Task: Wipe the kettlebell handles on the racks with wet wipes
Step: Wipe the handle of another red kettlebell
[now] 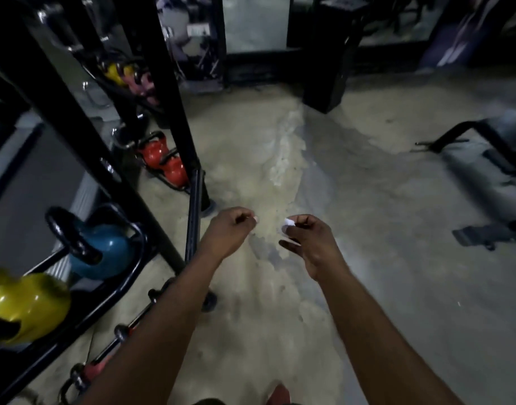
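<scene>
A pale, patchy concrete floor (353, 214) fills most of the view. Along the left stands a black metal rack (75, 118), its lower tray holding a blue kettlebell (104, 252) with a black handle (66, 232), and just beside it, nearer the camera, a yellow kettlebell (26, 302). Farther back on a low shelf two red kettlebells (163, 159) sit touching one another. Above them are blurred yellow and pink weights (125, 76). At the right edge lies a dark bench frame (484, 135).

Both bare forearms reach out over the floor, clear of the rack. The right hand (309, 244) pinches a small crumpled white wipe (288, 225) between thumb and forefinger, the other fingers loosely spread below. The left hand (229, 229) has its fingers curled; a pale fleck shows at its fingertips, but whether it holds anything I cannot tell. The hands are near each other, not touching.
</scene>
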{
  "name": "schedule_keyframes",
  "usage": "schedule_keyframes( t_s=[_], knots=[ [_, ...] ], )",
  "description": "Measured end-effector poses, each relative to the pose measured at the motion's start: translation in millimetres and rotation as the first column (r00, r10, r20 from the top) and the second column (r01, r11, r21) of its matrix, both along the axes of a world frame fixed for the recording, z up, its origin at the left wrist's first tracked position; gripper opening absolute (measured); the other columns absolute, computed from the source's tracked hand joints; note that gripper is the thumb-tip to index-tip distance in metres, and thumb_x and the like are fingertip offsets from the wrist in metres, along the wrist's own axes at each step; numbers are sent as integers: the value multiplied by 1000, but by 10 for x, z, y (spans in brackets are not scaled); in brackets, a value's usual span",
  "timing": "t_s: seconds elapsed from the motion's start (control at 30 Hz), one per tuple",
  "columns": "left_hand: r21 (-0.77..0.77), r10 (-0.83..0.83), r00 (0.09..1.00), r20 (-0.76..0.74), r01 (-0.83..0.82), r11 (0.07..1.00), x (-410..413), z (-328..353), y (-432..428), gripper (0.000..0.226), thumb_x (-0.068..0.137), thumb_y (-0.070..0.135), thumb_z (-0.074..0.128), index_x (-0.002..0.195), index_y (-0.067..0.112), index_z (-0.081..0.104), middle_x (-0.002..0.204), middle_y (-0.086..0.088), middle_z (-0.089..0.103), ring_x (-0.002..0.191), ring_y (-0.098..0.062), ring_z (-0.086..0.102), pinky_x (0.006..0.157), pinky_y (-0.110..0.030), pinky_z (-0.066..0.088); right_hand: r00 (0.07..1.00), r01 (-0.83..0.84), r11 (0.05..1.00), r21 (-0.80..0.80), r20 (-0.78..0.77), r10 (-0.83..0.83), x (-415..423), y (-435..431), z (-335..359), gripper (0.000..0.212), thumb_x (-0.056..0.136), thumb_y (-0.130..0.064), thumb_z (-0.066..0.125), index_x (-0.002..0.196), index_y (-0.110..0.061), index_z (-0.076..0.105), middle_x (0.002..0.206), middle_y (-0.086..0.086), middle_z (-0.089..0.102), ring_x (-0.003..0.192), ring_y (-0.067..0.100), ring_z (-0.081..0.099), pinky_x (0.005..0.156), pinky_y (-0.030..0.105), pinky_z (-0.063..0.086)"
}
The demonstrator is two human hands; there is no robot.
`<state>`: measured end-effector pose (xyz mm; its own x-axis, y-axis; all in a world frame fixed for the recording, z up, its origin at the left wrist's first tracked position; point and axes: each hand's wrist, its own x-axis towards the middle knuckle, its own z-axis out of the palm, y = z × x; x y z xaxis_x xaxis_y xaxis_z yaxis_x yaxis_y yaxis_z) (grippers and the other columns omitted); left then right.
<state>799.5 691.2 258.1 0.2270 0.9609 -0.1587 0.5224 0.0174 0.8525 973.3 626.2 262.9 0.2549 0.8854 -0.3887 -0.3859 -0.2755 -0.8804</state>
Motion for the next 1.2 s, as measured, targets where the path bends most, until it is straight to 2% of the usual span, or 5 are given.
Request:
schedule_keyframes(
  t_s=[0.47,0.63,0.87,1.03,1.2],
  knots=[
    [231,73,997,-12,-68,971,671,788,2899,40,89,46,62,89,7,72,85,-17,70,86,-30,68,80,-40,53,987,-104,960,259,147,67,684,3121,912,14,87,6,65,89,-8,63,86,5,70,85,18,72,84,37,60],
    [202,57,998,-2,-55,978,961,985,3905,35,90,44,64,89,10,73,83,-15,71,68,-17,61,72,-32,51,993,-51,960,274,116,20,878,4081,1066,16,87,8,66,88,-7,63,82,4,69,79,15,72,81,33,61],
    [239,55,992,-110,-28,971,1423,944,5227,29,94,41,61,94,16,76,87,0,73,84,-17,67,77,-29,49,996,61,962,266,52,-78,1320,5457,988,13,85,4,69,88,-8,64,89,9,70,95,26,71,85,37,60],
    [283,116,970,-212,-52,958,1670,689,6315,30,93,44,60,105,21,75,106,3,73,98,-16,66,86,-28,49,990,131,954,269,-76,-115,1535,6585,803,11,89,4,66,86,-6,61,86,11,65,83,22,69,83,34,60],
    [253,284,950,-126,-246,936,1881,560,7321,30,93,40,63,110,17,71,107,-3,73,101,-21,67,91,-32,51,998,45,966,254,-45,-34,1604,7719,691,10,91,3,64,86,-5,60,81,10,59,75,19,60,77,32,60]
  ],
)
